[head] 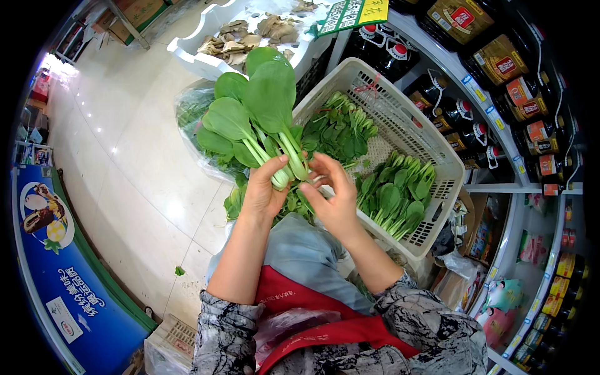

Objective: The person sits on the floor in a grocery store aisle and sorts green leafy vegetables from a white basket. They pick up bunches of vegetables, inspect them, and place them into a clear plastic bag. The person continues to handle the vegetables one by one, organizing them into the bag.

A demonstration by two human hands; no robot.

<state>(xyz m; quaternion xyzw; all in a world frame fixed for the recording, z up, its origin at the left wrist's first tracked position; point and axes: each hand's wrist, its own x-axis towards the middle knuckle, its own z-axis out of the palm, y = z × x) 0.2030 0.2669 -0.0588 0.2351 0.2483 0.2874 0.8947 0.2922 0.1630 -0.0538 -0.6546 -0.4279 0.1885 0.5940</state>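
My left hand point(265, 188) grips a bunch of bok choy point(274, 101) by its pale stalk ends, leaves pointing up and away from me. Close to the right of those ends is my right hand point(333, 193), its fingers bent and its thumb apart from the index finger. Whether it pinches a small piece is hidden. Beyond it, a beige plastic basket point(403, 115) holds two heaps of small leafy greens, one at the far left point(338, 129) and one at the near right point(396, 194). More loose greens point(293, 206) lie below my hands, above my knees.
A white foam box point(192, 49) of oyster mushrooms point(276, 29) stands ahead, beside a clear bag of greens point(190, 110). Shelves point(497, 187) with large dark bottles point(499, 61) curve along the right. A blue freezer chest point(61, 281) is on the left, across the tiled floor point(126, 183).
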